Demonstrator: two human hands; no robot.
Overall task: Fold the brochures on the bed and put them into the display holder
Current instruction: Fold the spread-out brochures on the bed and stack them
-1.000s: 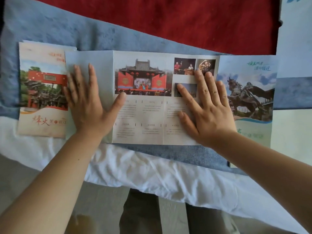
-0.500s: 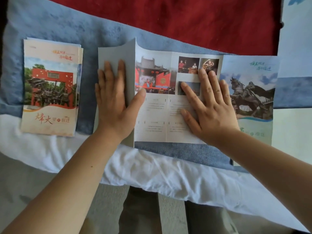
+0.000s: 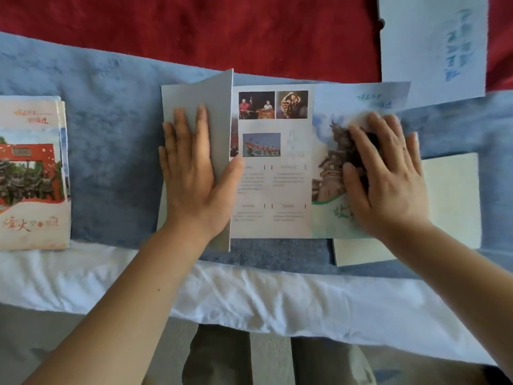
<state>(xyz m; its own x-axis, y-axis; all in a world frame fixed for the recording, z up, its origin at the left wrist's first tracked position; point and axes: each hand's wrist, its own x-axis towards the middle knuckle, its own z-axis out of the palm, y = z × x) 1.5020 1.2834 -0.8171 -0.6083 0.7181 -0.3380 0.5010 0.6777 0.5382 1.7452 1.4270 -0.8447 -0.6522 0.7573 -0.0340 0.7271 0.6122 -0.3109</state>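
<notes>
A brochure (image 3: 273,173) lies half folded on the blue blanket. My left hand (image 3: 194,170) presses flat on its grey left panel, which is folded over toward the right, thumb at the panel's edge. On the right-hand panel with the statue picture rests my right hand (image 3: 385,173), fingers spread and blurred. A stack of folded brochures (image 3: 32,173) with a red gate picture lies at the far left. No display holder is in view.
The blue blanket (image 3: 111,151) covers a red cover (image 3: 194,29) and a white sheet (image 3: 249,295) at the bed's near edge. More pale sheets lie at upper right (image 3: 433,45) and under my right hand (image 3: 452,201). My legs show below.
My left hand has carried the left panel further right, covering the stage picture. My right hand has slid right from the middle panel onto the statue panel.
</notes>
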